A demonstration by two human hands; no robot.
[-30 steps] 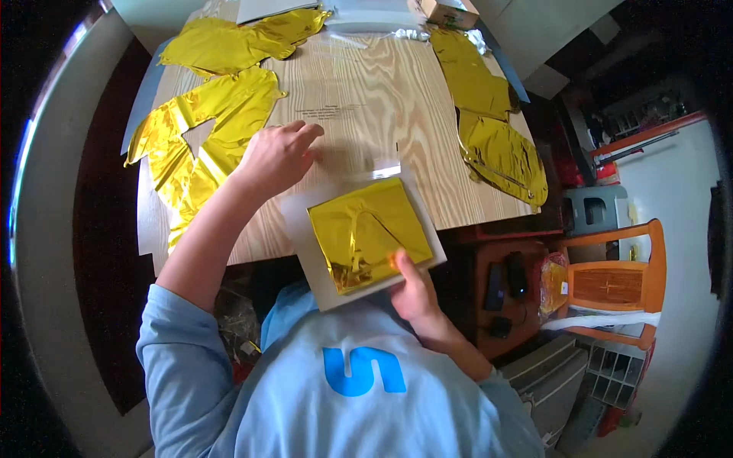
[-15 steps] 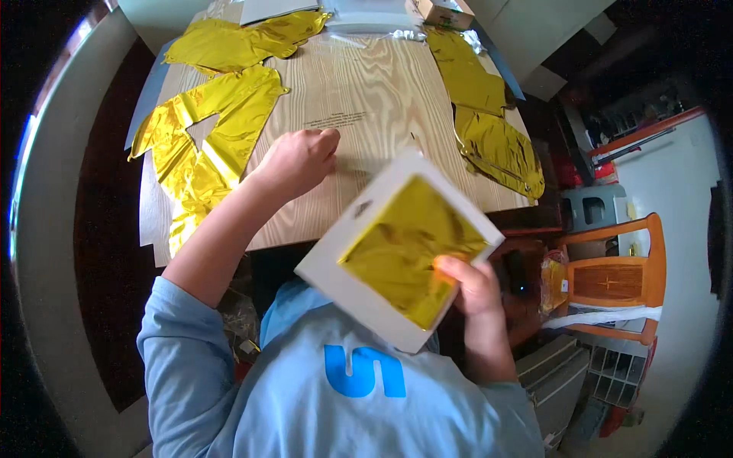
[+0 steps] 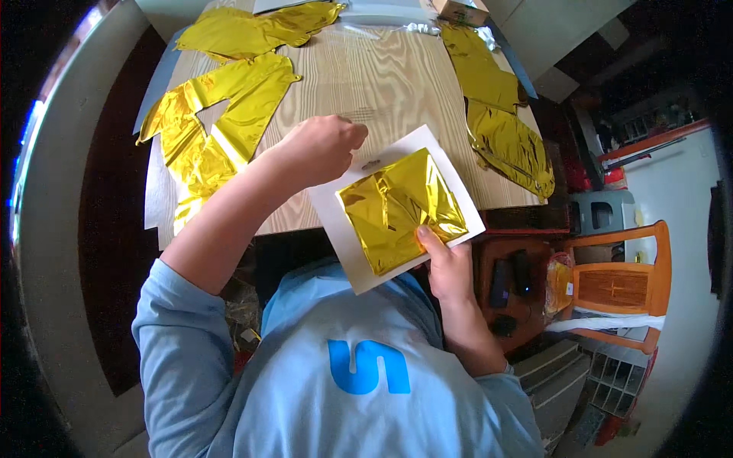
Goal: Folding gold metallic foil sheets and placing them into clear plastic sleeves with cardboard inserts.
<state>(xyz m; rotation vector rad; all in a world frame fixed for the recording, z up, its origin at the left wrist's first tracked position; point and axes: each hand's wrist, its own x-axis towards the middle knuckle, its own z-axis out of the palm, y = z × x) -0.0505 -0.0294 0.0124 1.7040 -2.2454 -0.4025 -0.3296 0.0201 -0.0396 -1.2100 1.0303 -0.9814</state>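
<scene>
From the head camera, looking down over a light blue shirt, the right hand grips the near right edge of a white packet with folded gold foil inside — the thumb is pressed flat on the foil face, and the other fingers are curled out of sight beneath. The packet is tilted, its far corner over the near edge of the pale wooden table and its near corner over the person's chest. The left hand is closed into a loose fist at the packet's top edge, fingertips pinched right by the small hang slot there; whether they actually have hold of the card cannot be told. To the left on the table lies a flat gold foil letter balloon with a triangular cutout, and another crumpled gold balloon sits beyond it. Along the right edge, more gold foil balloons trail toward the corner. Beside the table stands an orange wooden chair.
</scene>
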